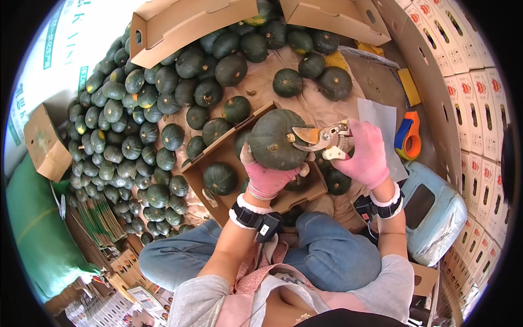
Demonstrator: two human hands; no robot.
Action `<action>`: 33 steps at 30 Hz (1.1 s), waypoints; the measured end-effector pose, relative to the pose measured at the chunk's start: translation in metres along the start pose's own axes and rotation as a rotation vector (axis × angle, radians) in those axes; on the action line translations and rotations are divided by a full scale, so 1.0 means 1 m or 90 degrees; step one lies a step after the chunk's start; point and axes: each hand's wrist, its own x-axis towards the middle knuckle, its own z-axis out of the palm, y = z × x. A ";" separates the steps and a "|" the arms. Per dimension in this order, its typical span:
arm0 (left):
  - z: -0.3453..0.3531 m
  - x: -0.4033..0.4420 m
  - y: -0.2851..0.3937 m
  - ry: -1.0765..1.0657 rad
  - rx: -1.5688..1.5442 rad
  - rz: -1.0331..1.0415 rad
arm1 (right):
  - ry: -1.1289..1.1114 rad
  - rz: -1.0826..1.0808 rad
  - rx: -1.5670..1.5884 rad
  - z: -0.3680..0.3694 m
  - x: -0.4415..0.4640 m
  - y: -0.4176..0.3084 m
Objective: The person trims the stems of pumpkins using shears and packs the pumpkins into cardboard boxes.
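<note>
A large dark green squash (275, 136) rests in my left hand (269, 177), whose gloved fingers wrap round it from below. My right hand (366, 152), in a pink glove, grips a pair of pruning shears (327, 137). The shears' blades are parted and lie close to the pale stem stub on the squash; whether they touch it I cannot tell. Beneath the held squash stands a cardboard box (199, 180), with another squash (220, 178) inside it on the left. The held squash and my hands hide part of the box.
A big heap of squashes (120, 131) spreads to the left. Cardboard trays (193, 24) stand at the back. On the right are an orange-and-blue tape roll (408, 136), a light blue plastic stool (436, 212) and stacked printed cartons (471, 103). A green sack (43, 234) lies at the left edge.
</note>
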 end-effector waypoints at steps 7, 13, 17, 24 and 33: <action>-0.005 -0.002 0.003 0.047 0.130 -0.021 | -0.077 0.021 -0.100 -0.011 -0.001 0.000; 0.008 0.001 0.008 0.084 0.182 -0.059 | -0.071 0.032 -0.135 -0.006 0.001 0.004; 0.010 0.020 0.007 0.070 0.113 -0.069 | -0.085 0.080 -0.120 0.004 0.005 0.012; 0.009 0.024 -0.005 0.072 -0.098 -0.110 | -0.095 0.224 0.073 0.032 0.009 0.030; 0.026 0.025 -0.007 0.028 0.028 -0.075 | 0.029 0.223 0.334 -0.015 0.008 -0.007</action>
